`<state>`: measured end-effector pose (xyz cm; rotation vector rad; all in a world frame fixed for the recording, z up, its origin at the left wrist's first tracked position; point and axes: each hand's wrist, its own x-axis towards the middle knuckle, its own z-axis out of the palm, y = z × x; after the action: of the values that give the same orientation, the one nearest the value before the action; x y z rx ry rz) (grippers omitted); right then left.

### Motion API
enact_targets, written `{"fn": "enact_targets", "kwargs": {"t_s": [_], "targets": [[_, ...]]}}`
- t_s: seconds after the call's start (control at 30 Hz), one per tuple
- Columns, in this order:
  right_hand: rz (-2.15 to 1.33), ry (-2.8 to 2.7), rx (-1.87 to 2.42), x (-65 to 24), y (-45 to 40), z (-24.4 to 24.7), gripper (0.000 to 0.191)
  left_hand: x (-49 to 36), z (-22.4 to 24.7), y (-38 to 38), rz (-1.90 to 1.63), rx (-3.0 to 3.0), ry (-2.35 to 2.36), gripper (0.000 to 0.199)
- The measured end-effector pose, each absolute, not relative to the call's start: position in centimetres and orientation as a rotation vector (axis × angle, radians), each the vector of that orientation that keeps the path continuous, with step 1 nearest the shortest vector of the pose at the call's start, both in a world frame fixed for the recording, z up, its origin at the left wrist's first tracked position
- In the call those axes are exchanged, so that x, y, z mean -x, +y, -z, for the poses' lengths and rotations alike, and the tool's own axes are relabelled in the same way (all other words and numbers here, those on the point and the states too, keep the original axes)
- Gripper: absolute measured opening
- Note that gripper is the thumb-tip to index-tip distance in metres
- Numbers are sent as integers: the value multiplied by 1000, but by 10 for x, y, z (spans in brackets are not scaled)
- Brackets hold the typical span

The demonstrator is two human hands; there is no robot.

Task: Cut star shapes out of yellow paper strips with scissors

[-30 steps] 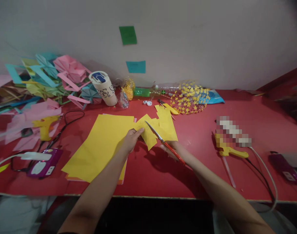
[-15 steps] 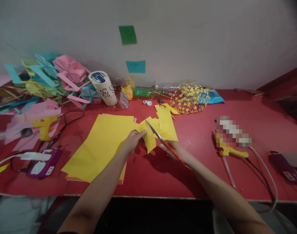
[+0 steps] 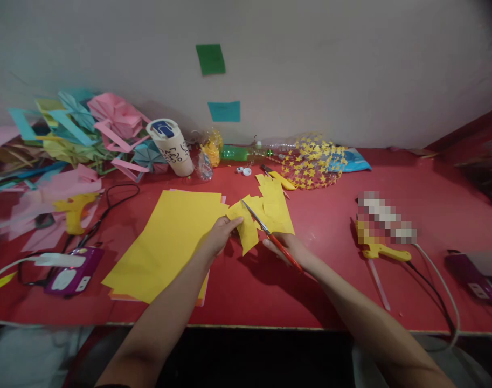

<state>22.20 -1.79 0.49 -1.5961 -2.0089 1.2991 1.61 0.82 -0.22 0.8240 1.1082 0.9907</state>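
My left hand [image 3: 221,234] pinches a small cut piece of yellow paper [image 3: 248,234] between thumb and fingers, above the red table. Closed round the orange-red handles of a pair of scissors [image 3: 284,250], my right hand [image 3: 294,248] holds them with the blades pointing up and left. Their blades lie at the held piece's upper edge and look nearly closed. Behind the tip are several yellow paper scraps [image 3: 276,202]. A stack of yellow sheets [image 3: 165,242] lies left of my left hand, partly covered by the forearm.
Folded paper shapes [image 3: 116,118] crowd the back left beside a white tumbler [image 3: 175,153]. A green bottle [image 3: 235,153] and star-covered clear plastic [image 3: 314,164] line the wall. Yellow glue guns [image 3: 385,252] with cords lie on both sides, and a purple power strip [image 3: 74,272] at left.
Both hands, the scissors and the yellow piece keep nearly the same place. The held paper's lower end and the scissors' handles shift very slightly left.
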Motion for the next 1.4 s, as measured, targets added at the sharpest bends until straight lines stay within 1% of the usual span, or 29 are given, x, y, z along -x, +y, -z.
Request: {"fn": "enact_targets", "kwargs": {"t_s": [0.23,0.43,0.63,0.77,0.87,0.97,1.07,1.2,1.4], "targets": [[-1448,-1790,1598,-220,-15,9,55,-16,10,8,-946,-821,1108,40],[-1548,-1626,1516,-214,-16,-8,49,-24,8,3,-839,-882,1093,46],[-1501,-1466,1533,-213,-12,-6,46,-27,7,1,-760,-926,997,47],[-1457,-1456,1529,-217,-10,-5,46,-27,9,1,-700,-960,956,43],[-1416,-1545,1496,-224,-8,-10,49,-24,9,5,-820,-953,1031,42],[-1349,-1772,1517,-235,-5,-14,53,-14,9,14,-1097,-865,1165,43],[-1201,-2028,1607,-244,-3,-16,57,-2,8,22,-1308,-780,1257,40],[-1113,-2275,1663,-246,-4,-22,59,4,7,25,-1404,-792,1316,38],[-1111,-2363,1670,-237,-10,-29,57,-3,5,20,-1402,-853,1333,40]]}}
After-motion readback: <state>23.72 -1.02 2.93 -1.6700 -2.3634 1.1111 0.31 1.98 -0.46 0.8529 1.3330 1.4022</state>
